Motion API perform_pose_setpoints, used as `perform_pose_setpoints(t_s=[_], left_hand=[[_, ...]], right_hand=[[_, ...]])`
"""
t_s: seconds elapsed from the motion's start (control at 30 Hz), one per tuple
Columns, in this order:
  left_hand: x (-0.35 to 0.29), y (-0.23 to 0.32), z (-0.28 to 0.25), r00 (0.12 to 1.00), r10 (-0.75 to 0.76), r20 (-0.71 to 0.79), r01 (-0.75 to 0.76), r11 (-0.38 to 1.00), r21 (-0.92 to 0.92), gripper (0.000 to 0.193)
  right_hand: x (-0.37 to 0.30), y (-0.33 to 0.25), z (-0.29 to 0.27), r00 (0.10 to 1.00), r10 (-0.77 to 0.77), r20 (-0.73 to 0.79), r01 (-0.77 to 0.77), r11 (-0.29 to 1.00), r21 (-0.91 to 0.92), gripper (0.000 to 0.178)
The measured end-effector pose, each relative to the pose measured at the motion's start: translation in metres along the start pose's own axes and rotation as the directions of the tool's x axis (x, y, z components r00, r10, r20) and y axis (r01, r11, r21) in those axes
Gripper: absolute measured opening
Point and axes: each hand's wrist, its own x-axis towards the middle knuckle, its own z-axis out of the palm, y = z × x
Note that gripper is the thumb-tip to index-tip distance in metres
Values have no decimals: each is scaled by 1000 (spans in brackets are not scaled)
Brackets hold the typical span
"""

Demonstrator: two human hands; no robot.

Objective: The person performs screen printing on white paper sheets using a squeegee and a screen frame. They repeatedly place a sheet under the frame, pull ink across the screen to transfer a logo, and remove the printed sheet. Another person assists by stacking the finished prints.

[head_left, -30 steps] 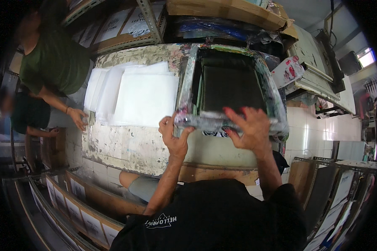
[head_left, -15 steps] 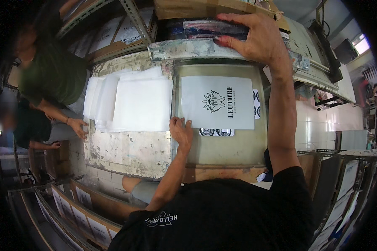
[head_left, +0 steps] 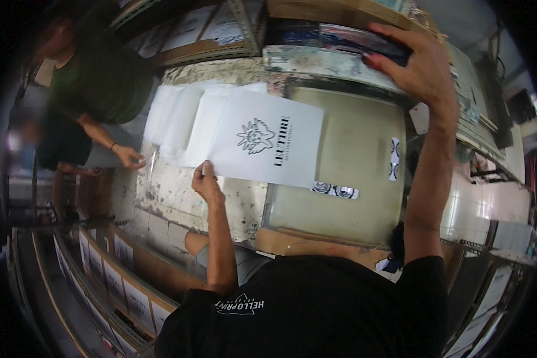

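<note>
We hold the raised screen-printing frame (head_left: 334,56) up with our right hand (head_left: 414,68), fingers wrapped over its edge. Our left hand (head_left: 207,184) pinches the printed white sheet (head_left: 265,143), which extends rightward over the platen (head_left: 346,179).

The bare left hand (head_left: 207,182) reaches forward on a nearly straight arm, fingers curled and thumb pinched closed, knuckles up. The bare right hand (head_left: 414,65) is raised high on an arm bent at the elbow, forearm upright, its fingers spread and hooked over at the top, thumb splayed toward the left, wrist slightly bent.
</note>
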Motion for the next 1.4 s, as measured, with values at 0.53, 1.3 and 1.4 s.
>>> perform_pose_setpoints(t_s=[0.53,1.3,1.4], left_hand=[[74,-27,-105,610,789,-76,-347,352,870,43],[-106,-2,120,278,45,960,-865,446,229,45],[-123,-48,144,153,-6,988,-905,400,143,45]], right_hand=[[-3,4,4,998,10,63,-13,999,49,51],[-2,5,2,999,-2,46,0,999,32,50],[1,-2,1,997,32,67,-35,998,46,50]])
